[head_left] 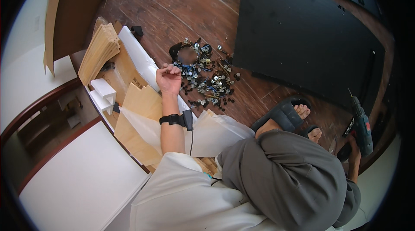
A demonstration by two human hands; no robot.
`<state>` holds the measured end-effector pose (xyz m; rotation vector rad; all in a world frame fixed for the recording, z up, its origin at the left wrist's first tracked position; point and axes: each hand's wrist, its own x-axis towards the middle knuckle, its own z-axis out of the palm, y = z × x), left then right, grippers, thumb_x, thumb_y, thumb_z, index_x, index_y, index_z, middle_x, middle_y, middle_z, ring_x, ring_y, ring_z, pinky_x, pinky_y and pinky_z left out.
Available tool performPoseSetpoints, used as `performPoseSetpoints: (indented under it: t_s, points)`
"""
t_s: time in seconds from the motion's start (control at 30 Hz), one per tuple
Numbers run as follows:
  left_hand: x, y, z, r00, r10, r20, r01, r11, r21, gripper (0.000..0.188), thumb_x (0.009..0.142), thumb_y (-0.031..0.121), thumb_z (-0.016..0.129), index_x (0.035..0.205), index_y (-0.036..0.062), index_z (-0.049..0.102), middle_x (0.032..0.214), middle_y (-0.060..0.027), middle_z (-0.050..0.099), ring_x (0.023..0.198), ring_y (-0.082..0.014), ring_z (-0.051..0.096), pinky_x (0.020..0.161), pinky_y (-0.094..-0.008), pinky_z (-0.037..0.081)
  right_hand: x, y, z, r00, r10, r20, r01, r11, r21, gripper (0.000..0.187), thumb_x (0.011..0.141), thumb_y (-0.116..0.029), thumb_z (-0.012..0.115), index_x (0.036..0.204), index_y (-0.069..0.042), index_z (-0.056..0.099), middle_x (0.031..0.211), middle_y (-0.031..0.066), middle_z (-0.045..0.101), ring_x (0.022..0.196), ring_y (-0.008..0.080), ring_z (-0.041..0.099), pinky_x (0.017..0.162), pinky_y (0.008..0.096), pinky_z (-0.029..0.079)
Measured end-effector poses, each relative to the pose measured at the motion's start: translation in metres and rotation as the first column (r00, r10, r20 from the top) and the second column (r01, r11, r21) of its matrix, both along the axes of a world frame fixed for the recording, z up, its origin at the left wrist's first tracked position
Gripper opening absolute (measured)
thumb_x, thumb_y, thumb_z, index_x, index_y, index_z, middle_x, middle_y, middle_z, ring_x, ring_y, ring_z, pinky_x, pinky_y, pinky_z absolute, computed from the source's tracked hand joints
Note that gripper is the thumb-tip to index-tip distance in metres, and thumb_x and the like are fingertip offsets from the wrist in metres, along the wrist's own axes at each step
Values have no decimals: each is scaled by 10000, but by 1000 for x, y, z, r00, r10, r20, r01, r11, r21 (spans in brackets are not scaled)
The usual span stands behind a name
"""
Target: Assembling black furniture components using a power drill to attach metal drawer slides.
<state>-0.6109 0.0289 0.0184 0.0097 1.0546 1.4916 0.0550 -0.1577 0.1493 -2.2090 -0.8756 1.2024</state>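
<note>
Left hand curling beside the fittings; right hand gripping the drill.
I'm seeing the fittings lying on the floor near the white strip; whether the left hand is pinching one, I cannot tell. The drill is pointing toward the lower-right corner of the panel: a careless wrist swing could be scratching it, I judge, and a left-hand sweep could be scattering small pieces.

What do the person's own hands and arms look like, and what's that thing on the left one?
The left hand is bare. Around that forearm goes a black strap with a boxy dark device, and a thin black cable runs from it. The sleeve is off-white. The right hand looks bare too, though partly hidden.
</note>
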Motion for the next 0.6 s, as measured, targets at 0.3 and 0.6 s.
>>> performPoseSetpoints:
  t_s: [0.3, 0.6]
  points:
    - [-6, 7, -25, -116, -490, -864, 61, 865, -499, 220, 818, 240, 658, 865, 27, 679, 676, -63, 589, 594, -240, 550, 587, -365, 474, 8, -8, -4, 999, 5, -37, -6, 999, -33, 197, 833, -211, 669, 961, -74, 611, 800, 8, 577, 724, 127, 557, 698, 277, 455]
    - [6, 10, -17, -620, -435, -653, 62, 802, -594, 210, 794, 216, 704, 960, 88, 701, 844, -157, 650, 835, -345, 625, 747, -423, 503, 7, -9, -1, 997, -25, -78, 21, 998, -53, 215, 834, -214, 680, 982, -73, 613, 789, 16, 584, 713, 133, 564, 701, 283, 461]
